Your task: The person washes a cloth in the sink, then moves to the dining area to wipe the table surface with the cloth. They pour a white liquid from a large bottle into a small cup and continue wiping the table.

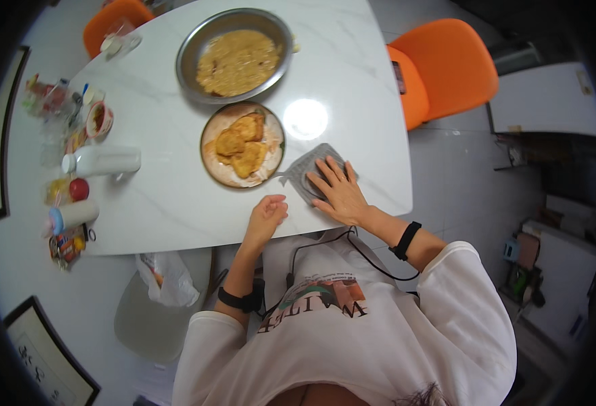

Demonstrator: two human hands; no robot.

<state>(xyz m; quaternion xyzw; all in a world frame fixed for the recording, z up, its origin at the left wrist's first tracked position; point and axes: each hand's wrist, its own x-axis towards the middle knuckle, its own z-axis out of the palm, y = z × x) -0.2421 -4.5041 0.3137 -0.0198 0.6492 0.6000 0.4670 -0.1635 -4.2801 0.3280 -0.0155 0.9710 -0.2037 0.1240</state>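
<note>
My right hand [342, 197] lies flat on a grey cloth [305, 161], fingers spread, pressing it against the marble-patterned white tabletop [176, 213]. Just left of it, my left hand [269, 215] hovers at the near table edge, its fingers loosely curled together with nothing visible in them. A round plate [207, 165] with several golden fried pieces [247, 147] stands beyond my left hand. One corner of the cloth reaches close to the plate's rim. Behind the plate is a large steel basin [186, 76] holding a pale brown, lumpy mixture [239, 61].
Along the left side are a white bottle [107, 160], a capped cup [77, 214], a red round object [79, 189], a paper bowl [99, 120] and food packets [67, 246]. An orange chair [450, 71] stands right; a grey stool [151, 319] with a plastic bag [168, 281] stands near left.
</note>
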